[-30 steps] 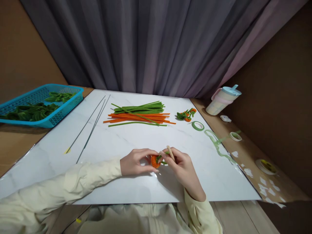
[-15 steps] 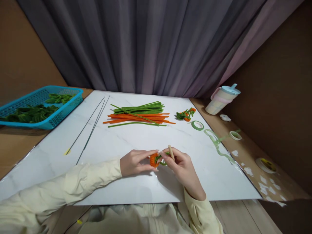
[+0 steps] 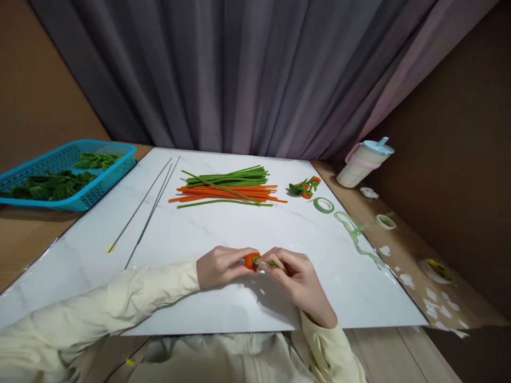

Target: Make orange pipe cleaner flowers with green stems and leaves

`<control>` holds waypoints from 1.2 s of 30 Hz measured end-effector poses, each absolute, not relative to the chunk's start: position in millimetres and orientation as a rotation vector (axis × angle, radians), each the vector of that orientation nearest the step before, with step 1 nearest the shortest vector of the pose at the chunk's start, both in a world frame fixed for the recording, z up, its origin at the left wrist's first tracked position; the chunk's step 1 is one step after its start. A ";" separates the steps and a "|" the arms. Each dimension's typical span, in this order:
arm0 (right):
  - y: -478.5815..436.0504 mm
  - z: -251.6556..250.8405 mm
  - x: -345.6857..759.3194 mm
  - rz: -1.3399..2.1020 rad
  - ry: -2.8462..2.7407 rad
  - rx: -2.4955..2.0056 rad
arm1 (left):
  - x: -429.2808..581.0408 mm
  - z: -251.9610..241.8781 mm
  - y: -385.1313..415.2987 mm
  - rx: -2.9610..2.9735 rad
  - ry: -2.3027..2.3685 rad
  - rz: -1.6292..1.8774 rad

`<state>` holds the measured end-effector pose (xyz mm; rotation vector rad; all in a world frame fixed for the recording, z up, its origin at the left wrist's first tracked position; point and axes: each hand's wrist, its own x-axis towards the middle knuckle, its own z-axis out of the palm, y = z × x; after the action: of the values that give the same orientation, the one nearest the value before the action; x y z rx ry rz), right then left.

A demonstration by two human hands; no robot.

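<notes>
My left hand and my right hand meet low over the white marble-look board. Between their fingertips is a small orange pipe-cleaner coil with a green stem piece. The left fingers pinch the coil. My right hand is closed round the green piece and a thin wooden stick that lies across its fingers. Further back on the board lies a pile of green and orange pipe cleaners.
A blue basket of green leaf shapes stands at the left. Thin dark wires lie on the board. Finished orange-green pieces, green tape rolls, a loose tape strip and a lidded cup are at the right.
The orange coil has been turned and sits lower between the fingers. The wooden stick has dropped from pointing up to lying flat across the right hand's fingers.
</notes>
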<state>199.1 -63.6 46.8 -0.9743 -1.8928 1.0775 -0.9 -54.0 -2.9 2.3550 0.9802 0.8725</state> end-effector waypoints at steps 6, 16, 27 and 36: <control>-64.8 42.7 201.3 1.060 -1.958 -0.827 | -2.8 -6.9 -54.3 2.361 0.998 0.906; -62.2 43.4 200.6 0.918 -1.963 -0.909 | -4.0 -9.8 -55.1 2.391 0.916 0.976; -60.8 39.3 201.1 0.896 -1.970 -0.851 | -3.5 -6.7 -58.2 2.376 0.931 1.009; -59.0 38.2 199.6 0.815 -2.010 -0.777 | -3.4 -3.3 -49.1 2.693 0.699 1.212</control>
<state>199.6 -59.0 38.2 -0.7767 -2.0101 0.8152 -3.4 -49.1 -3.3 2.6931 0.6994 1.2116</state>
